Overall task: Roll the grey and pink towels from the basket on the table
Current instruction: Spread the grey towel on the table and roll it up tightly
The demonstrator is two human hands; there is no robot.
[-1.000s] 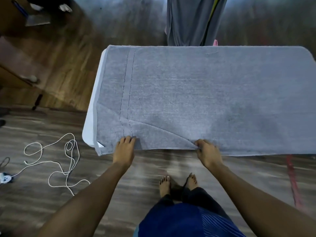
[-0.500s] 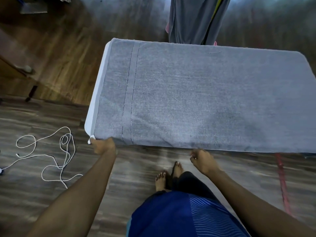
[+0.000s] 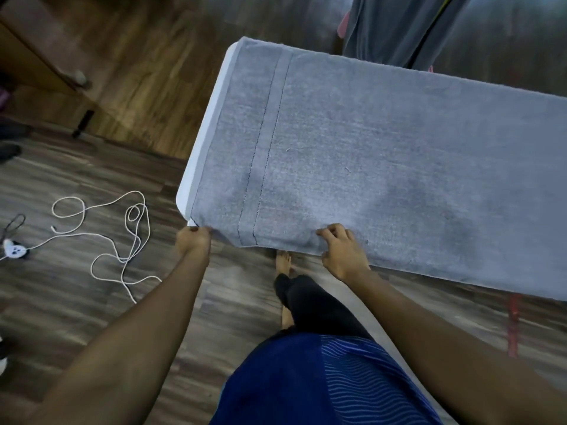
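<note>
Grey towel (image 3: pixel 383 167) flat on table (image 3: pixel 204 142); left hand (image 3: pixel 193 240) pinches its 7 o'clock corner, right hand (image 3: pixel 340 250) grips the hem, probably squaring it for rolling.

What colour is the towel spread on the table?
The towel is grey, with two dark stitched lines near one end; the head view shows it.

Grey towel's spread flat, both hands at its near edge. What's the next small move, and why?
Probably fold the near edge away: the grey terry towel lies flat on the white table, left hand pinching its corner, right hand gripping the edge.
</note>
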